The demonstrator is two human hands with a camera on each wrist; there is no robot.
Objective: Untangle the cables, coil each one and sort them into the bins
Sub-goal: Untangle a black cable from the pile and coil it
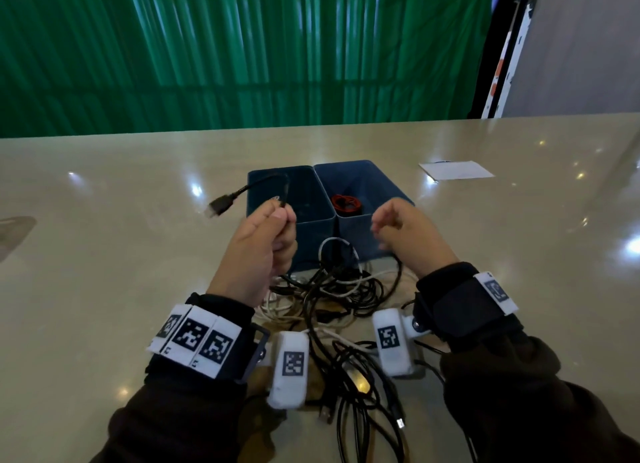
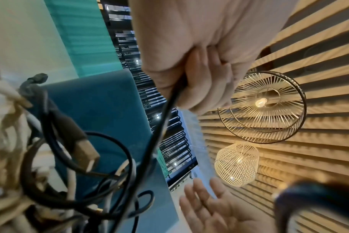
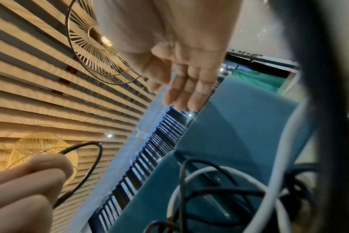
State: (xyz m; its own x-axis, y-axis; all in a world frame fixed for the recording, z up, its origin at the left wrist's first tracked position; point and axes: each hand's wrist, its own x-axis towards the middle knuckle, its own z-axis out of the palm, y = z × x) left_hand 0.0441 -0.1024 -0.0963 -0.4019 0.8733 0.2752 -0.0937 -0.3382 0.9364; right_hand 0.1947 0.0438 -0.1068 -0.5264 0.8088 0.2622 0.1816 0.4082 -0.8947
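From the head view, my left hand [image 1: 258,244] pinches a black cable [image 1: 266,182] above the left bin [image 1: 311,227].

Left wrist view: fingers curled round it.

Right wrist view: my right hand [image 3: 181,75] is loosely spread, empty; I should guide the slack from the tangle [image 1: 332,286] slowly.

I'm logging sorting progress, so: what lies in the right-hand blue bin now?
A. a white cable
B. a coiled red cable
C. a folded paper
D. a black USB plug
B: the head view shows a coiled red cable at the bottom of the right-hand blue bin.
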